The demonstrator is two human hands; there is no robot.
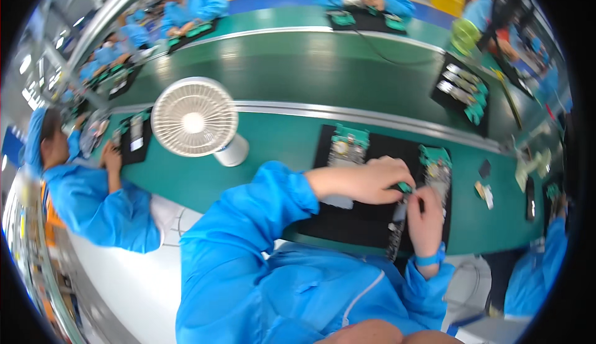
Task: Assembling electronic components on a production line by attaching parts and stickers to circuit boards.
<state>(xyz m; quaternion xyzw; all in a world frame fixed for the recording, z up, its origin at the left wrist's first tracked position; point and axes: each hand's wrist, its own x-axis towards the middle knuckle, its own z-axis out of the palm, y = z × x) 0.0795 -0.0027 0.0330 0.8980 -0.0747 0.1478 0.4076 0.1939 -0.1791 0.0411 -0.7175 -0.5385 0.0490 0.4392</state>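
Note:
My left hand (382, 181) reaches across from the left with its fingers bent in a pinch over a small green-ended piece (405, 187). Close against it, my right hand (426, 217) has its thumb and fingertips pressed together at the same spot. A narrow dark strip with small shiny parts (395, 231) hangs down from between the hands toward my lap. The fingers partly hide where the strip and the green end meet. On the black mat (366, 227), one circuit board assembly with a green end (349, 139) lies beyond my left wrist; a similar one (436, 161) lies beyond my right hand.
A white desk fan (194, 120) stands on the green bench to the left. Small loose pieces (484, 194) and a dark slim tool (530, 199) lie at right. A conveyor (279, 74) runs beyond, with a tray of boards (460, 89). Co-workers sit left, right and opposite.

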